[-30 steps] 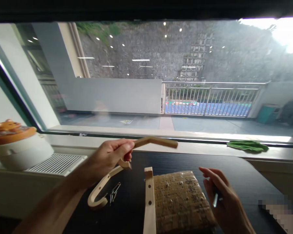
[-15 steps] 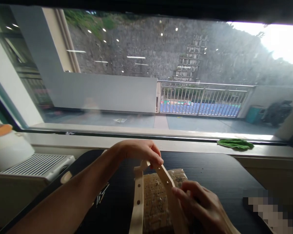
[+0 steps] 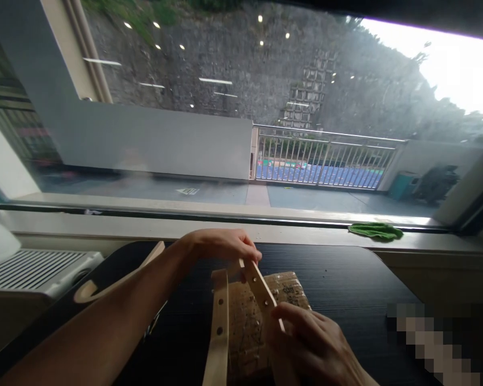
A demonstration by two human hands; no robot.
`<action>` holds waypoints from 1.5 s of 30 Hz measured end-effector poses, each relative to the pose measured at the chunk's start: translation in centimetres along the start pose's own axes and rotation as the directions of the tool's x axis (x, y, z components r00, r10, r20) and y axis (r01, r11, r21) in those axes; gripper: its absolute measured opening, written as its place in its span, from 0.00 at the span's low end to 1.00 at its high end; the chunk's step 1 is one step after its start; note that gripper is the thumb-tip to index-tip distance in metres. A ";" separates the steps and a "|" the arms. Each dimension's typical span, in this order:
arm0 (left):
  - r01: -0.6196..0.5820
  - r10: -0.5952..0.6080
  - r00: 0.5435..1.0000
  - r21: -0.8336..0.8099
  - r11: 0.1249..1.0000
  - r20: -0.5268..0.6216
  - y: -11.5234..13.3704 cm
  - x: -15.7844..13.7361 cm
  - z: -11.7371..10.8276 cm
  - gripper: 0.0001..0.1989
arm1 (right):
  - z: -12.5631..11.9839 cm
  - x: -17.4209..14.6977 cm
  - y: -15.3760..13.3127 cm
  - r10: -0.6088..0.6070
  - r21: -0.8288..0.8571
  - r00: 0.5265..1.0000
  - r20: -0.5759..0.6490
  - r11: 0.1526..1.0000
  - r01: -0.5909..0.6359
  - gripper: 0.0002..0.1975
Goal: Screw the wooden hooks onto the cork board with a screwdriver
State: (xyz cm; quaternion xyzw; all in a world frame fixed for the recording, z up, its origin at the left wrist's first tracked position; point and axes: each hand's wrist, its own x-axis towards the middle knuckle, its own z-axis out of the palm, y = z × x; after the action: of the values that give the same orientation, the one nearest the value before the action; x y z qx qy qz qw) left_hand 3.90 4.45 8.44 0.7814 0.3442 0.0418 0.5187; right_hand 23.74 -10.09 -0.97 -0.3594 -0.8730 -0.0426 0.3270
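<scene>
My left hand [image 3: 233,245] is closed, pinching the far end of a pale wooden strip [image 3: 259,284] with holes in it. Lower on the same strip, my right hand [image 3: 319,340] grips its near part, thumb and finger pressed along the edge. To the left stands a second wooden strip [image 3: 220,316], also with holes. How the two strips join at the far end is blurred and partly hidden by my left hand. Beneath them lies a taped, pierced cardboard piece [image 3: 245,335] on the black table [image 3: 362,284].
Left of my forearm lies a curved wooden piece [image 3: 86,289], partly covered by the arm. Small thin metal-looking items [image 3: 155,321] sit beside it. A green cloth [image 3: 376,231] rests on the windowsill [image 3: 289,236]. A white slatted unit [image 3: 40,271] stands at the left.
The camera view has turned a little to the right, so everything sits further left. Both hands keep their hold, and the right strip has tilted slightly, showing its narrow edge.
</scene>
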 end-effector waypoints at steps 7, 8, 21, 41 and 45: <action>-0.060 0.044 0.976 -0.069 0.996 -0.213 -3.5 -1.6 -0.2 0.18 | -0.2 -0.1 0.9 0.053 0.296 0.996 0.067 0.953 -0.070 0.17; -0.052 0.030 0.976 -0.094 0.994 -0.216 -4.0 -1.8 0.0 0.18 | -0.2 0.2 0.7 0.038 0.297 0.996 0.081 0.953 -0.060 0.17; -0.096 0.072 0.982 -0.135 0.986 -0.176 -4.3 -2.7 0.7 0.19 | 0.9 1.5 -1.4 -0.051 0.175 0.999 0.018 0.984 0.047 0.17; -0.039 0.036 0.994 -0.028 0.999 -0.100 -4.7 -2.0 1.2 0.19 | 3.0 1.2 -1.2 -0.072 0.076 0.992 -0.107 0.994 0.080 0.17; -0.041 0.036 0.993 -0.042 0.998 -0.111 -4.8 -2.0 1.1 0.20 | 2.9 1.3 -1.0 -0.102 0.082 0.986 -0.131 0.990 0.113 0.18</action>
State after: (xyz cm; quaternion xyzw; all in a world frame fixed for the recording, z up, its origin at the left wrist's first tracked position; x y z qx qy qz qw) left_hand 0.45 3.55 4.50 0.7729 0.3562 0.1024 0.5151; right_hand 20.87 -9.13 -2.26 -0.2935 -0.8696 -0.0439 0.3945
